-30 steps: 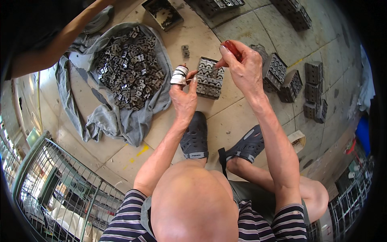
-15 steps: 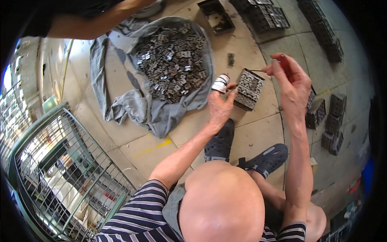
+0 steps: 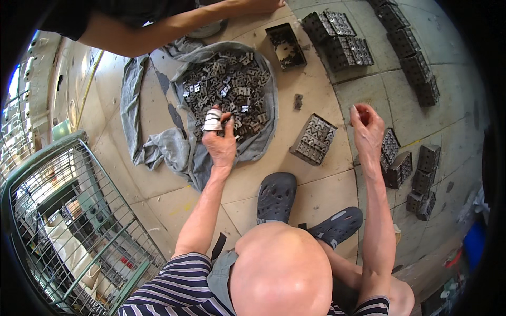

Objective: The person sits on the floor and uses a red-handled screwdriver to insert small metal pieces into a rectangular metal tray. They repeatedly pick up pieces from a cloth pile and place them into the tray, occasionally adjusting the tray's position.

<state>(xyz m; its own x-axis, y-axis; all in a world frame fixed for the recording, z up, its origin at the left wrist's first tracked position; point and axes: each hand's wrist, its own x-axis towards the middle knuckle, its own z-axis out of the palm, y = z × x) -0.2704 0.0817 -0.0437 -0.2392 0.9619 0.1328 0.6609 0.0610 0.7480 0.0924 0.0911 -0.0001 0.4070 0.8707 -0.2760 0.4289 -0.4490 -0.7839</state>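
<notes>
head view: left hand [image 3: 220, 145], fingers curled, is at the heap of loose metal pieces [image 3: 224, 76], plenty unpacked; right hand [image 3: 369, 132] curls right of the floor-standing box [image 3: 303, 156], rows [image 3: 319, 136] already set inside; more filled boxes [image 3: 334, 54] stand beyond. whether either hand pinches anything, i cannot tell.

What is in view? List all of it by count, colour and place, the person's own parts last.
Heap of metal parts: too many to count, dark grey, upper centre-left
Cloth: 1, grey, under the heap
Open box: 1, dark, top centre
Loose metal bits: count unclear, dark, below the box
Packed block: 1, grey, centre
Other blocks: several, dark grey, upper right and right
Wire cart: 1, green, lower left
Blue item: 1, blue, right edge
Co-worker's arm: 1, black-sleeved, upper left
Shoes: 2, dark grey, below the packed block
Left hand: 1, white-wrapped finger, heap's near edge
Right hand: 1, bare, right of the packed block
</notes>
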